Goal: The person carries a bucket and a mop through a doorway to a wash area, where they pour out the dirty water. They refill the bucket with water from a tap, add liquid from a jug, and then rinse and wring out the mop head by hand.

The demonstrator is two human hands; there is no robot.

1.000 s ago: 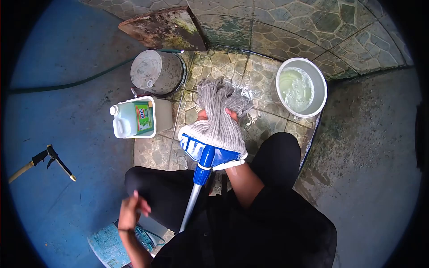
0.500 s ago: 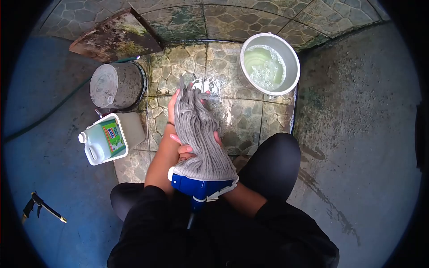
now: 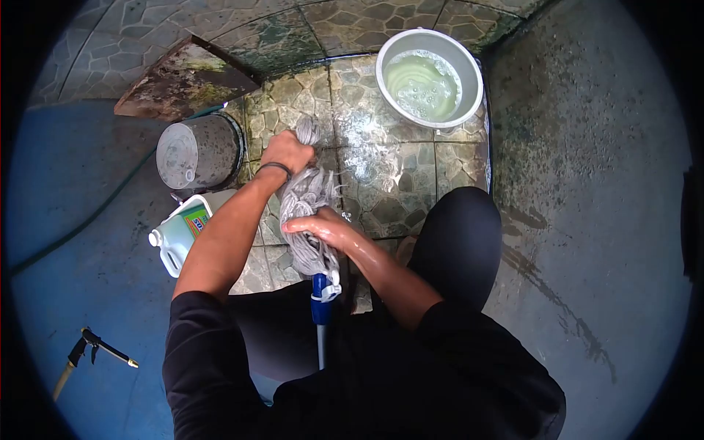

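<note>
A mop with grey string strands [image 3: 312, 192] lies lengthwise in front of me, its blue-and-white socket [image 3: 320, 299] and metal handle pointing toward my lap. My left hand [image 3: 288, 154] is a fist round the far end of the strands, whose tips stick out beyond it. Nearer to me, my right hand [image 3: 320, 228] wraps round the bunched strands just above the socket, thumb across the top. That hand and forearm look wet. The mop's blue head plate is mostly hidden under the strands.
A grey bucket [image 3: 380, 81] of foamy greenish water stands at the back right. On the left are an overturned container [image 3: 213, 150], a labelled jug [image 3: 174, 238] and a hose spray gun [image 3: 92, 341]. A rusty, stained panel [image 3: 187, 77] leans against the tiled wall.
Both hands have shifted their hold, the left to the far end of the strands. The mop head has turned over, and its strands are now bunched up.
</note>
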